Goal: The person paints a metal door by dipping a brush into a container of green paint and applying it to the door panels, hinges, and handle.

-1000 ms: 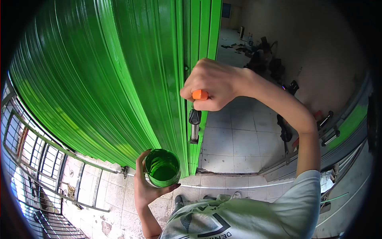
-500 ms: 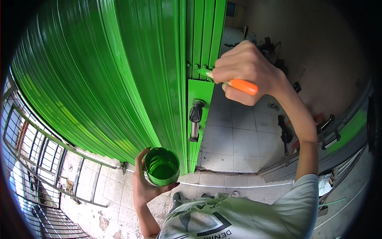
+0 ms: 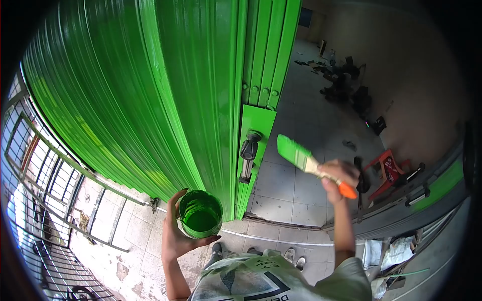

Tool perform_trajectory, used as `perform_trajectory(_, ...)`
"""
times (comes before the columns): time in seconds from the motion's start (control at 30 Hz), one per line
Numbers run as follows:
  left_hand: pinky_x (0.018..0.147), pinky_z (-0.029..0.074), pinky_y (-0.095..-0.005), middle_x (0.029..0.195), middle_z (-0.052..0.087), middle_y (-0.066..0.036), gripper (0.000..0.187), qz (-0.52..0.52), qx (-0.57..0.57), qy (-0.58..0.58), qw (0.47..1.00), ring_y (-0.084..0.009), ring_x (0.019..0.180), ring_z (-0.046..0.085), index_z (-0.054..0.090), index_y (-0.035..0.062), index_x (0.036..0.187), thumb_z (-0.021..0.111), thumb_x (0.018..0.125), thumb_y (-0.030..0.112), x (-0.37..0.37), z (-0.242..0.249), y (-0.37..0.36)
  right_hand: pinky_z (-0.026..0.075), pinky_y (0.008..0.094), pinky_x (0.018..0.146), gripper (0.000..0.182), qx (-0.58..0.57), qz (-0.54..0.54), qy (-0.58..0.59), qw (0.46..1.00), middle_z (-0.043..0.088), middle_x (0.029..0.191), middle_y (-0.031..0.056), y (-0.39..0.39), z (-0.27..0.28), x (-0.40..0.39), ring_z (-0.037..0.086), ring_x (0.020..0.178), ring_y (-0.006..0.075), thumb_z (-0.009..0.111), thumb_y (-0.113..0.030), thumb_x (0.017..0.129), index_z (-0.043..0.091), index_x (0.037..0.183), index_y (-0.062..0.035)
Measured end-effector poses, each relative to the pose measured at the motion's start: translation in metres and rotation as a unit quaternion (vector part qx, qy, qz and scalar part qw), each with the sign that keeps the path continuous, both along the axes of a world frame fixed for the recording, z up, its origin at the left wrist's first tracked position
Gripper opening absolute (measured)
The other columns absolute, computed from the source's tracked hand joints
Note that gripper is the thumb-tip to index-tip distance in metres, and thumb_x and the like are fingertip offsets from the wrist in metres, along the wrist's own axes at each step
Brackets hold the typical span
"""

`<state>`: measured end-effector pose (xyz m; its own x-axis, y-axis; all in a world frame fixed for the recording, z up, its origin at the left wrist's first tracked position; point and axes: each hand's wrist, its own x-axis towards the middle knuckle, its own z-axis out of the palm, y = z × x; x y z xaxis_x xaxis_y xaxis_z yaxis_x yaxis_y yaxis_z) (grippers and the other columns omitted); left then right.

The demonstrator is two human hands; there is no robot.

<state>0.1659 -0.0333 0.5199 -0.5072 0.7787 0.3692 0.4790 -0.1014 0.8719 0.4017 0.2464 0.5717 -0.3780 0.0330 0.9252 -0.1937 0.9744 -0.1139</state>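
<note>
My left hand (image 3: 176,238) is wrapped round a cup of green paint (image 3: 201,214), its mouth facing up toward me. In my right hand (image 3: 340,175) is a paintbrush (image 3: 310,163) with an orange handle tip; its bristles are coated green and point up and left, apart from any surface. To the left stands a green corrugated metal door (image 3: 186,100). Its edge carries a flat green plate (image 3: 261,118) with a black and metal handle (image 3: 248,155). The brush is to the right of that handle, in front of the doorway.
A tiled floor (image 3: 281,185) lies beyond the doorway, with dark clutter (image 3: 346,90) further in and a red plastic chair (image 3: 386,170) at right. Metal grilles (image 3: 45,185) lean at lower left. Shoes (image 3: 295,258) and packages (image 3: 396,253) are on the ground near me.
My right hand has pulled the brush away from the bolts at the door's edge, down and to the right. The cup has stayed nearly in place in my left hand.
</note>
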Motion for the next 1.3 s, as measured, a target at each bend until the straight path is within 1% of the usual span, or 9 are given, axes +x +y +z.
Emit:
perform_trajectory(0.07,0.094,0.047,-0.0403,0.111,0.062,-0.016,0.106,0.0,-0.004,0.006,1.0,-0.0274,0.106,0.061,0.034,0.0029,0.133,0.093,0.048,0.027,0.001,0.003,0.0,0.045,0.0269,0.045,0.02,-0.053,-0.026,0.023,0.998,0.063,0.063,0.0099,-0.002,-0.042,-0.002,0.058,0.048,0.0175,0.059,-0.014,0.07,0.068,0.082,-0.0008)
perform_trajectory(0.17,0.095,0.047,-0.0406,0.111,0.062,-0.017,0.107,-0.005,-0.012,0.011,1.0,-0.0279,0.106,0.061,0.033,0.0025,0.134,0.093,0.048,0.027,0.003,0.006,0.003,0.044,0.0261,0.046,0.02,-0.081,-0.036,0.061,0.994,0.063,0.062,0.0102,-0.002,-0.065,-0.014,0.056,0.048,0.0174,0.061,-0.017,0.076,0.069,0.082,-0.0004)
perform_trajectory(0.37,0.096,0.046,-0.0404,0.113,0.061,-0.017,0.108,-0.004,-0.022,0.022,1.0,-0.0288,0.108,0.06,0.031,0.0029,0.135,0.093,0.049,0.027,0.01,0.008,0.005,0.043,0.0264,0.046,0.02,-0.065,-0.017,0.118,0.991,0.063,0.063,0.0107,0.007,-0.057,-0.031,0.056,0.049,0.018,0.06,-0.018,0.076,0.068,0.082,-0.0001)
perform_trajectory(0.47,0.096,0.046,-0.0401,0.113,0.061,-0.017,0.109,-0.004,-0.025,0.008,1.0,-0.0286,0.108,0.06,0.031,0.003,0.135,0.093,0.049,0.026,0.014,0.008,0.004,0.044,0.0282,0.048,0.026,-0.058,-0.028,0.103,0.993,0.062,0.063,0.0126,0.01,-0.061,-0.034,0.057,0.049,0.0197,0.058,-0.022,0.076,0.066,0.081,0.0011)
perform_trajectory(0.6,0.096,0.046,-0.0397,0.113,0.061,-0.016,0.109,0.007,-0.025,-0.01,1.0,-0.028,0.108,0.06,0.031,0.003,0.135,0.093,0.048,0.026,0.016,0.007,-0.003,0.043,0.029,0.047,0.025,-0.066,-0.019,0.092,0.993,0.061,0.061,0.0111,0.005,-0.08,-0.029,0.056,0.048,0.0198,0.057,-0.023,0.076,0.066,0.08,0.0002)
perform_trajectory(0.7,0.096,0.046,-0.0395,0.113,0.061,-0.016,0.109,0.015,-0.022,-0.005,1.0,-0.0279,0.107,0.06,0.031,0.0031,0.135,0.093,0.048,0.025,0.015,0.008,-0.003,0.043,0.0271,0.045,0.017,-0.058,0.005,0.056,0.997,0.062,0.063,0.0075,0.003,-0.099,-0.03,0.056,0.048,0.0174,0.059,-0.014,0.073,0.068,0.082,-0.0033)
perform_trajectory(1.07,0.096,0.046,-0.0403,0.114,0.06,-0.016,0.109,0.039,-0.041,0.003,0.998,-0.0282,0.11,0.058,0.031,0.0038,0.135,0.093,0.047,0.025,0.024,0.008,-0.003,0.044,0.0255,0.046,0.019,-0.069,0.058,0.043,0.995,0.065,0.069,0.008,0.021,-0.114,-0.058,0.058,0.052,0.0165,0.06,-0.012,0.073,0.069,0.088,-0.004)
perform_trajectory(1.17,0.096,0.046,-0.0406,0.115,0.06,-0.017,0.109,0.053,-0.057,0.01,0.997,-0.0286,0.11,0.058,0.031,0.0046,0.135,0.093,0.047,0.026,0.029,0.011,-0.002,0.046,0.028,0.05,0.019,-0.067,0.062,0.017,0.996,0.065,0.071,0.0118,0.025,-0.119,-0.063,0.06,0.055,0.0201,0.059,-0.013,0.077,0.068,0.088,-0.001)
perform_trajectory(1.3,0.097,0.046,-0.041,0.116,0.06,-0.017,0.108,0.065,-0.064,0.016,0.996,-0.0298,0.111,0.058,0.032,0.0054,0.134,0.092,0.047,0.026,0.034,0.009,-0.003,0.046,0.0262,0.048,0.021,-0.045,0.045,0.062,0.996,0.065,0.071,0.009,0.027,-0.117,-0.069,0.059,0.053,0.0175,0.059,-0.01,0.073,0.069,0.09,-0.0032)
